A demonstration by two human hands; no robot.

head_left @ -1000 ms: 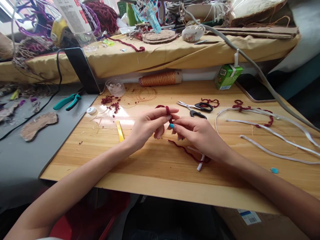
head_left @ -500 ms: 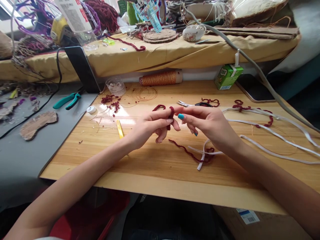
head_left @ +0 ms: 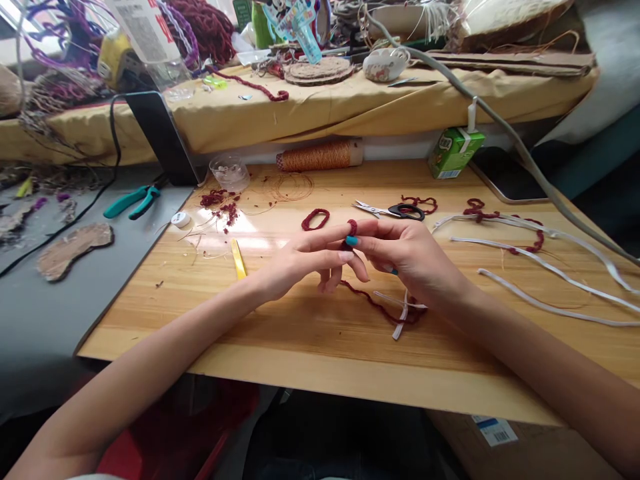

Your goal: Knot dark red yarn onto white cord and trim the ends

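Observation:
A small piece of dark red yarn (head_left: pixel 353 227) is wrapped near the tip of my left index finger. My left hand (head_left: pixel 313 259) has its thumb against this yarn, its other fingers curled below. My right hand (head_left: pixel 407 250), with turquoise nails, pinches the yarn from the right, so the two hands meet. Fingers hide part of the yarn. Behind my left hand a dark red yarn ring (head_left: pixel 315 219) lies on the wooden board. Below the hands, a dark red strand (head_left: pixel 373 299) runs to white cords (head_left: pixel 401 316).
Black-handled scissors (head_left: pixel 406 211), red yarn pieces and long white cords (head_left: pixel 545 262) lie to the right. Yellow tweezers (head_left: pixel 239 259), red scraps (head_left: pixel 226 208) and teal pliers (head_left: pixel 133 202) are left. An orange thread spool (head_left: pixel 317 157) and green drink box (head_left: pixel 456 153) stand behind.
My right hand has moved left onto the yarn at my left index finger. The yarn ring and scissors handles now show more fully behind the hands.

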